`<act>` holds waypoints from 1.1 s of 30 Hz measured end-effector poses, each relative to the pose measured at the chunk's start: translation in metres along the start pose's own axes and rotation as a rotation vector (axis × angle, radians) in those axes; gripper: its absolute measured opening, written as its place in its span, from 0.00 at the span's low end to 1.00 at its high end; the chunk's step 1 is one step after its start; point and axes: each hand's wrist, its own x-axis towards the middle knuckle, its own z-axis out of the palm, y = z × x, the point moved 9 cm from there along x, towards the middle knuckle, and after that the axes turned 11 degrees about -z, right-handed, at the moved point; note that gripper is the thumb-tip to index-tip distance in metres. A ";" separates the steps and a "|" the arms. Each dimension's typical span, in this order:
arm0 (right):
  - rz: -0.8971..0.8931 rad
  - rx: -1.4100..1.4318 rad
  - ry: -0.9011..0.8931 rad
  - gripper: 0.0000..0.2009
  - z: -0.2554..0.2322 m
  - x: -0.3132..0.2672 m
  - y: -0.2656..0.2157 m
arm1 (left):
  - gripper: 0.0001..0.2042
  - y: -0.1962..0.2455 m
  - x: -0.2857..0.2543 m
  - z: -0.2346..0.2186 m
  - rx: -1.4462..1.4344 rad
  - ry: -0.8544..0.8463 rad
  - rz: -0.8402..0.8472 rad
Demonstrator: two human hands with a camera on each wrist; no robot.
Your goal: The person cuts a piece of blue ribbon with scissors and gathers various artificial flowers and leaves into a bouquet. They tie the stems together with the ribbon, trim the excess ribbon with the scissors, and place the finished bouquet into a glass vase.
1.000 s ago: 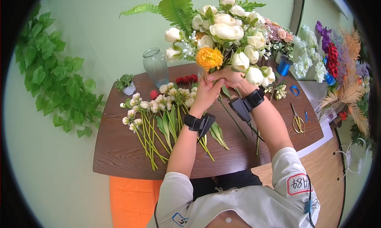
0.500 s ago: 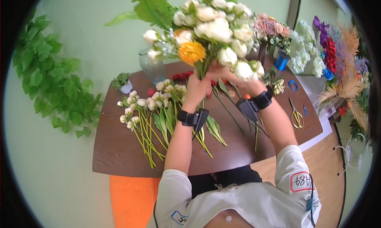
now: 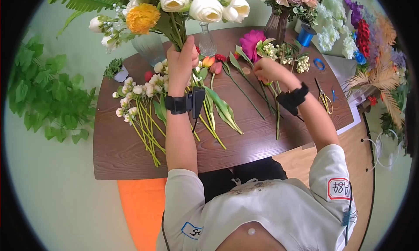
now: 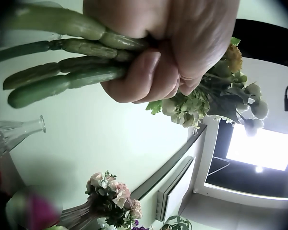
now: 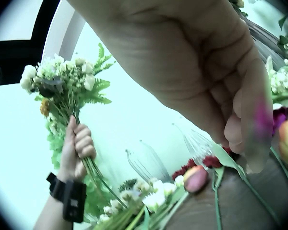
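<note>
My left hand [image 3: 182, 69] grips a bouquet by its bundled stems [image 4: 86, 76] and holds it up over the back of the table. White roundish blooms [image 3: 207, 8], a yellow flower [image 3: 142, 18] and fern fronds [image 3: 87, 0] make up the bouquet, its top cut off in the head view. With fingers loosely bent and nothing showing between them, my right hand [image 3: 273, 72] hovers at the right over loose stems. Close to it lie a magenta flower [image 3: 252, 45], white berry sprigs [image 3: 302, 64] and a pink-orange tulip [image 5: 197, 178].
White flower stems [image 3: 144, 120] lie across the left of the table [image 3: 244, 148]. A clear bottle vase [image 3: 207, 40] and a vase of pink blooms [image 3: 276, 26] stand at the back. Scissors [image 3: 324, 98], blue tape [image 3: 319, 64] and a blue ribbon spool [image 3: 306, 34] are at the right.
Both hands were together at the bouquet. The left has carried the bouquet leftward and nearer the camera; the right has let go and moved right and down to the loose flowers.
</note>
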 end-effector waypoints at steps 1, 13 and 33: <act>0.000 0.002 -0.001 0.09 0.010 0.005 0.004 | 0.20 -0.001 0.000 0.000 0.002 0.001 -0.001; 0.120 -0.723 0.224 0.08 0.006 0.014 0.022 | 0.19 0.007 0.000 -0.009 -0.061 0.007 0.056; -0.715 0.103 0.882 0.02 -0.044 -0.045 -0.115 | 0.18 -0.009 0.004 -0.029 -0.086 0.239 -0.018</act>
